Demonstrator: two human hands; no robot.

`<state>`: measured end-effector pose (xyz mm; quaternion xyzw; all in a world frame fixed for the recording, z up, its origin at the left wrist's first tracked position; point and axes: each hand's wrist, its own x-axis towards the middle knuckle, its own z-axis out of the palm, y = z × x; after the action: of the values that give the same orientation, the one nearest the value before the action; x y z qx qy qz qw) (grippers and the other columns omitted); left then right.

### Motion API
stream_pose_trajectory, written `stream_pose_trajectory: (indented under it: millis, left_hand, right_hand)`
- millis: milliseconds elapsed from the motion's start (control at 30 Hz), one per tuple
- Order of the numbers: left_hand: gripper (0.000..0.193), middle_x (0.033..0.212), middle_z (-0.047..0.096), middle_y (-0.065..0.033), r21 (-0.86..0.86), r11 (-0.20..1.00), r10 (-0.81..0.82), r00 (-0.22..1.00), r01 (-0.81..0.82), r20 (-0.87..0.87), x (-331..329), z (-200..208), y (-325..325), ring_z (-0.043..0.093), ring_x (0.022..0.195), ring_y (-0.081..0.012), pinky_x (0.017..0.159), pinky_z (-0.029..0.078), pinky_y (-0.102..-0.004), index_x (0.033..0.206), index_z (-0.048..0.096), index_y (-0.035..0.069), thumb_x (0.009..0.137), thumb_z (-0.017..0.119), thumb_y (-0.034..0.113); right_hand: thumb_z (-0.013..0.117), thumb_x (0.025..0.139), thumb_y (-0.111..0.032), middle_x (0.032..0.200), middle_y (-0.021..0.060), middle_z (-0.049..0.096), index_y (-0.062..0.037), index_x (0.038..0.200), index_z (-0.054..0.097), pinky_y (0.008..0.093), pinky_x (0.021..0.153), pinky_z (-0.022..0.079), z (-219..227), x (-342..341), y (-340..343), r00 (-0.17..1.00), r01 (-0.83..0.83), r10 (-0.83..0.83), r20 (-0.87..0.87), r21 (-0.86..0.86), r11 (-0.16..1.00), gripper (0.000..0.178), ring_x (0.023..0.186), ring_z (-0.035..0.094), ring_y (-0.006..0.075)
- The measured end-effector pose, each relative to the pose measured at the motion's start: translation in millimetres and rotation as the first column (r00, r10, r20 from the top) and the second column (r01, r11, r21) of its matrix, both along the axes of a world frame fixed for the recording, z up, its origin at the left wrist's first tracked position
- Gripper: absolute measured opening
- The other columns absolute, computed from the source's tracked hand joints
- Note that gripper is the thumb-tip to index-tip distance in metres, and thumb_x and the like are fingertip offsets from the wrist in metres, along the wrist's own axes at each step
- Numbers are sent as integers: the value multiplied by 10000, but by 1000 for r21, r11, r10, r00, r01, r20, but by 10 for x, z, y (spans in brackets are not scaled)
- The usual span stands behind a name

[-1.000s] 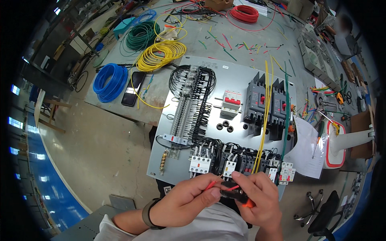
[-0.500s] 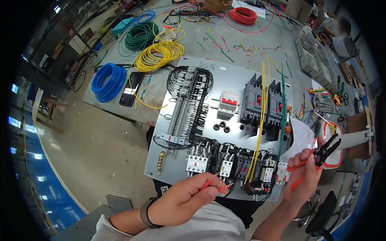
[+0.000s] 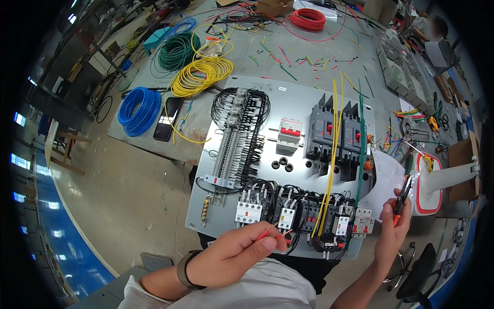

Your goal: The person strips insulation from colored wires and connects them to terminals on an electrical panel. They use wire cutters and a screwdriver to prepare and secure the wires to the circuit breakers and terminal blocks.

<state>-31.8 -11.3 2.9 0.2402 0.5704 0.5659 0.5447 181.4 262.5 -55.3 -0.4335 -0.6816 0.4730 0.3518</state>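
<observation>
In front of my body, my left hand is closed on red wires, pinched between thumb and fingers. Bare copper shows at an end poking out beyond the fingertips. How many pieces there are, I cannot tell. My right hand, off to the right over the sheet of paper, grips wire strippers with orange handles and dark jaws pointing away from me. Below and between the hands lies a metal mounting panel carrying contactors, black circuit breakers, a terminal strip and black wiring.
Coils of blue, green, yellow and red wire lie on the table, with a phone beside the blue coil. Wire scraps are scattered behind the panel. A white and red fan stands at right.
My right hand has turned the wire strippers from pointing right to pointing away from me, lower and nearer the paper. The left hand keeps the red wires in nearly the same place.
</observation>
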Motion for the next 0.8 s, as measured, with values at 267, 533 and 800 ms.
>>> stream_pose_trajectory:
  millis: [267,533,800]
  left_hand:
    - [652,796,501,-30,38,997,-65,995,62,82,-142,-47,-269,402,711,-107,637,335,-288,882,546,14,1119,430,610]
    - [802,524,326,-24,58,998,4,998,-1,-58,-342,320,-454,300,507,-164,510,199,-350,562,324,86,1072,455,691]
    - [866,448,286,-5,-48,979,-195,862,196,-468,-679,714,-728,293,367,-131,401,186,-295,514,251,118,1045,319,799]
  right_hand:
    - [703,1038,-185,889,-54,532,-75,1351,592,200,551,350,-243,217,413,990,39,-43,138,35,999,350,664,439,20]
    - [722,1027,-214,847,-38,512,-29,1286,642,258,668,386,-451,435,1019,930,131,-167,326,132,983,328,740,417,70]
    - [720,954,-200,1132,238,699,46,1457,586,404,981,531,-880,451,1481,829,26,-205,521,330,944,577,1058,689,328]
